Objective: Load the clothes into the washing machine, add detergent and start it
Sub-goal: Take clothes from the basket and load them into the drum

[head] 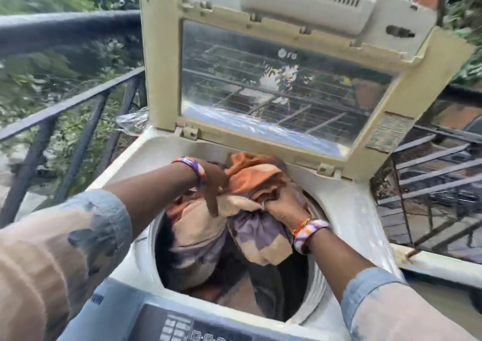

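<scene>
To your left, a dark metal railing (70,103) with blurred green foliage (39,61) behind. Clear plastic wrap (131,121) sits by that railing. At your right, black metal grille (430,184); white ledge (443,262) below it.

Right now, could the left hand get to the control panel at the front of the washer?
Probably yes. The control panel lies bare, nothing resting on it, but the left hand is busy pushing the clothes into the tub and would need to let go and pull back.
</scene>
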Demonstrator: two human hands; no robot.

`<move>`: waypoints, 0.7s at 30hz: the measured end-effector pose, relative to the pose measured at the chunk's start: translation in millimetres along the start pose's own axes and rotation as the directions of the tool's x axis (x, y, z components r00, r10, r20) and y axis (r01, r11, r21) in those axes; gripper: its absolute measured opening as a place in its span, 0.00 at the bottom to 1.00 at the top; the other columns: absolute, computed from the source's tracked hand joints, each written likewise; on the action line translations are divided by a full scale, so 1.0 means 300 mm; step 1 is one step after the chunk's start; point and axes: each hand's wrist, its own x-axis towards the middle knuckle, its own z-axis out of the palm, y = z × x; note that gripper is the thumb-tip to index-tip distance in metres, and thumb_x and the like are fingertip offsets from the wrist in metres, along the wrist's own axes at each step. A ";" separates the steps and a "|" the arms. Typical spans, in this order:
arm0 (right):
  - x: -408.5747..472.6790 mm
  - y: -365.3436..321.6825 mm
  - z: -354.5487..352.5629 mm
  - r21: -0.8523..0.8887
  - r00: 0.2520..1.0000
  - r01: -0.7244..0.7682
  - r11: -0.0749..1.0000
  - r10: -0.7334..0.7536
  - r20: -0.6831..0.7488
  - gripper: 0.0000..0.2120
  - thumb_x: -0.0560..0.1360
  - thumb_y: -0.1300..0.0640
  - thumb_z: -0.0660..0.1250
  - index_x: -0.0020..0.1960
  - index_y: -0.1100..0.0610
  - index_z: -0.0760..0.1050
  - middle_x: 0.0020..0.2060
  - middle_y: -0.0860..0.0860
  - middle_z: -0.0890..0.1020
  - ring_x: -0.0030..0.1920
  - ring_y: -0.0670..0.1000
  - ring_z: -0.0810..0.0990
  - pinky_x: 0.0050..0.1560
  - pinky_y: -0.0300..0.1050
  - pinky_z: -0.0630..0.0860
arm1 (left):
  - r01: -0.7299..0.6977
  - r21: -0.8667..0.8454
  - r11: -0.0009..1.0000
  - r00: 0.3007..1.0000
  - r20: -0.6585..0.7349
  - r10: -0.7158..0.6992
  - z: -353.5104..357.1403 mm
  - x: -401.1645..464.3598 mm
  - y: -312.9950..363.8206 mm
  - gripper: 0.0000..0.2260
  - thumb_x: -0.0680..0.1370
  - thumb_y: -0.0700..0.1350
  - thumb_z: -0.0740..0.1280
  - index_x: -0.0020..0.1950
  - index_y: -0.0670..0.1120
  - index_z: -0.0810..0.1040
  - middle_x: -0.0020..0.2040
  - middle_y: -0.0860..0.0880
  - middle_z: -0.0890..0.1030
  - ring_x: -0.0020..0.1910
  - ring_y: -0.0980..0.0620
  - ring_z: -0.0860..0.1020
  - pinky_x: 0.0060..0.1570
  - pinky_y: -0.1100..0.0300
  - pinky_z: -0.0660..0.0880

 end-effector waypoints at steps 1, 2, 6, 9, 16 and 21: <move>-0.008 0.031 0.021 -0.096 0.988 0.018 0.995 -0.003 0.153 0.23 0.69 0.64 0.70 0.63 0.61 0.73 0.59 0.54 0.77 0.59 0.48 0.73 0.56 0.33 0.66 | 0.000 0.005 1.000 0.999 0.051 0.000 0.012 0.011 -0.010 0.27 0.66 0.60 0.72 0.55 0.42 0.78 0.48 0.45 0.79 0.48 0.45 0.77 0.54 0.56 0.75; -0.014 0.062 0.044 -0.195 0.951 0.043 0.980 0.019 0.309 0.21 0.69 0.63 0.71 0.62 0.61 0.74 0.59 0.55 0.79 0.58 0.49 0.75 0.56 0.36 0.69 | -0.001 0.016 1.000 0.998 0.064 0.000 0.027 0.021 -0.019 0.26 0.65 0.61 0.72 0.53 0.43 0.78 0.48 0.46 0.80 0.47 0.45 0.77 0.54 0.54 0.77; -0.017 0.119 0.089 -0.441 0.792 0.060 0.895 0.226 0.567 0.16 0.65 0.57 0.75 0.50 0.59 0.79 0.43 0.53 0.82 0.48 0.55 0.81 0.47 0.45 0.77 | -0.015 0.023 1.000 1.000 -0.002 0.015 0.047 0.046 -0.013 0.29 0.70 0.57 0.69 0.66 0.43 0.72 0.60 0.43 0.79 0.60 0.42 0.76 0.58 0.55 0.74; 0.007 0.083 0.070 -0.482 0.798 0.065 0.874 0.245 0.551 0.08 0.66 0.59 0.72 0.45 0.56 0.81 0.37 0.51 0.78 0.41 0.50 0.77 0.39 0.38 0.71 | -0.022 0.013 1.000 1.000 0.009 0.022 0.041 0.061 0.000 0.28 0.72 0.56 0.67 0.67 0.42 0.71 0.61 0.43 0.78 0.60 0.42 0.75 0.56 0.56 0.73; 0.050 -0.009 -0.015 -0.444 0.878 0.085 0.892 0.144 0.456 0.08 0.69 0.58 0.70 0.47 0.57 0.81 0.41 0.53 0.82 0.42 0.48 0.77 0.42 0.38 0.71 | -0.020 0.020 1.000 0.999 0.027 0.019 -0.004 0.064 0.032 0.27 0.73 0.56 0.66 0.69 0.44 0.70 0.63 0.44 0.76 0.61 0.43 0.75 0.57 0.57 0.72; 0.012 -0.088 -0.132 -0.399 0.921 0.117 0.910 0.052 0.387 0.09 0.71 0.55 0.69 0.49 0.58 0.80 0.32 0.45 0.76 0.35 0.45 0.74 0.32 0.34 0.67 | -0.033 0.013 0.999 0.999 -0.023 0.033 -0.080 0.020 0.092 0.28 0.74 0.56 0.67 0.70 0.45 0.68 0.65 0.45 0.76 0.62 0.44 0.74 0.59 0.57 0.71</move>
